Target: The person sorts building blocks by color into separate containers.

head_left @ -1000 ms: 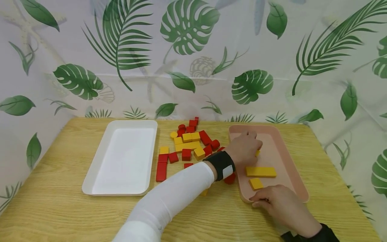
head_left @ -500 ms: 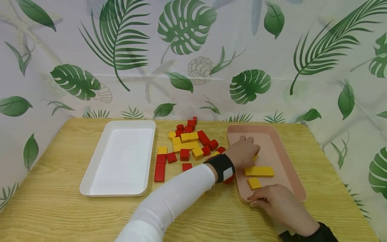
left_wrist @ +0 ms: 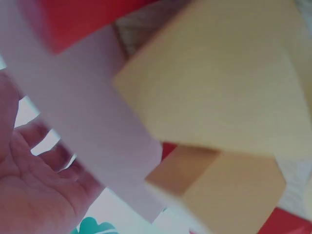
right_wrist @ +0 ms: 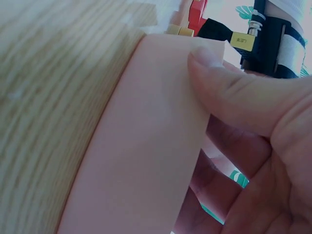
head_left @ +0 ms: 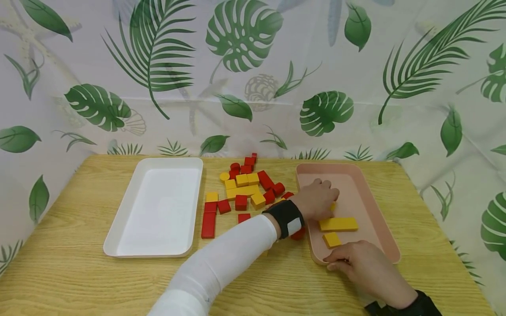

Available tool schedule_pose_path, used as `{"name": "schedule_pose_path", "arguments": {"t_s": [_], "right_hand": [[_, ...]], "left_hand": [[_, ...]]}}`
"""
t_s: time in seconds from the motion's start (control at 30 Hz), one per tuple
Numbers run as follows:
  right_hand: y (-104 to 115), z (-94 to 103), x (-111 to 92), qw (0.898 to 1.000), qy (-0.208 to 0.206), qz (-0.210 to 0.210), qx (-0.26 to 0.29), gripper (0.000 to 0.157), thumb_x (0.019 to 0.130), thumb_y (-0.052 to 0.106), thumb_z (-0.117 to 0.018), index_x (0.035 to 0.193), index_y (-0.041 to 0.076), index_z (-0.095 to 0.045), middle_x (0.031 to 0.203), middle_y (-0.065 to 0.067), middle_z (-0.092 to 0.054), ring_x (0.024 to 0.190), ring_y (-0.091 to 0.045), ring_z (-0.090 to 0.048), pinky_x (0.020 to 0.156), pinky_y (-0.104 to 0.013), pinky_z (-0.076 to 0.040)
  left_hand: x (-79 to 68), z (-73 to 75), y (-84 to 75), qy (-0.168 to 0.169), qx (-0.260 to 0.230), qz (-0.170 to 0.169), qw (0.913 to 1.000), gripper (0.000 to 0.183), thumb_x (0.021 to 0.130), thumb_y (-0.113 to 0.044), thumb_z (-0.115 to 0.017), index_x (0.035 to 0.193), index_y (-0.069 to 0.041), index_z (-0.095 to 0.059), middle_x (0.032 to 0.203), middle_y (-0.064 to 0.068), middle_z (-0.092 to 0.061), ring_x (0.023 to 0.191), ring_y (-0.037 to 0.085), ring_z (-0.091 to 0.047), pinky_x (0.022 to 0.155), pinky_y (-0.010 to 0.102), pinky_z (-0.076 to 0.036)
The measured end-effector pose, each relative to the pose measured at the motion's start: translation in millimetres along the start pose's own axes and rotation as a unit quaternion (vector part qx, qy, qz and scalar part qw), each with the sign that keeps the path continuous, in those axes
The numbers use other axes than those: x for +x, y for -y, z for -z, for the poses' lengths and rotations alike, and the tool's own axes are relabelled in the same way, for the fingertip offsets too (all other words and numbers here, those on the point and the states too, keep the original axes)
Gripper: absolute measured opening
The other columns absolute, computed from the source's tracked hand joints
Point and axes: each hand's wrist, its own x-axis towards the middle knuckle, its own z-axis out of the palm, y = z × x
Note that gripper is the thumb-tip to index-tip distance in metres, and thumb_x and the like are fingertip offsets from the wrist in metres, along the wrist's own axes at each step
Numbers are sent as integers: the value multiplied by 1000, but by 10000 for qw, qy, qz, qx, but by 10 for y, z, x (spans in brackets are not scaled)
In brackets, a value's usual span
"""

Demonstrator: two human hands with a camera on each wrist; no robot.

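"What's in the pink tray?"

"A long block lies flat across it, with a small block set askew just nearer me. Beyond the long one, a third block peeks out beside my left hand. All the blocks I can see in there are yellow, so colour is probably why they share a tray."

"Is your left hand gripping the third one?"

"I can't tell. From above the hand hides most of the block, and the wrist view shows only bent fingers past the tray wall. Reaching that low, I'm probably placing or adjusting it."

"And your right hand?"

"It pinches the tray's near edge, thumb outside, fingers behind the wall. I'd judge that's to stop the tray sliding on the surface while my other hand works inside."

"Why does your sleeve cross the middle?"

"The tray sits to my right, so my left arm passes over the near side of the loose blocks. Those lie mixed, red and yellow, between that tray and the white tray, within easy reach of both."
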Motion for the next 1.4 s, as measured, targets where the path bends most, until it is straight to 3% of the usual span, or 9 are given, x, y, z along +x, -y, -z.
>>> {"name": "schedule_pose_path", "arguments": {"t_s": [0.17, 0.57, 0.8, 0.93, 1.17, 1.4], "right_hand": [[11, -2, 14, 10000, 22, 8, 55, 9, 77, 35, -66, 86, 36, -68, 82, 26, -59, 75, 3, -56, 66, -25, -46], [18, -8, 28, 10000, -12, 42, 12, 11, 77, 36, -66, 88, 37, -68, 82, 26, -59, 74, 3, -56, 65, -25, -46], [15, -5, 34, 9999, 95, -110, -28, 11, 77, 36, -66, 88, 38, -68, 81, 26, -59, 74, 4, -55, 65, -24, -46], [14, -6, 35, 9998, 118, -147, -47, 11, 77, 36, -66, 88, 38, -68, 81, 26, -59, 73, 5, -55, 65, -24, -46], [4, -7, 29, 10000, -1, 38, -53, 11, 77, 34, -67, 88, 36, -69, 81, 25, -60, 74, 3, -56, 65, -25, -46], [11, 6, 31, 10000, 33, 81, 4, 11, 78, 35, -66, 88, 36, -68, 81, 26, -60, 74, 3, -56, 65, -25, -46]], "left_hand": [[-163, 103, 151, -2, -392, 0, 9992, 42, 83, -45, -59, 120, -26, -52, 108, -7, -43, 99, 12, -36, 75, 20, -38], [-661, 187, 550, -497, -436, -77, 9978, 54, 77, -54, -62, 119, -22, -54, 109, -4, -42, 98, 15, -35, 64, 21, -40], [-943, 200, 806, -204, -455, 125, 9987, 70, 70, -62, -64, 125, -21, -52, 120, -1, -42, 103, 18, -34, 68, 26, -41], [-1032, 177, 898, -57, -407, 249, 9988, 70, 70, -58, -66, 127, -20, -50, 125, 2, -42, 107, 21, -35, 74, 26, -43], [-1110, 158, 971, 101, -436, 499, 9977, 57, 78, -35, -63, 130, -18, -48, 124, 4, -43, 106, 21, -39, 82, 28, -42], [-1131, 114, 1005, 174, -504, 598, 9968, 49, 79, -30, -66, 125, -17, -52, 110, 0, -45, 96, 18, -42, 76, 24, -42]]}}
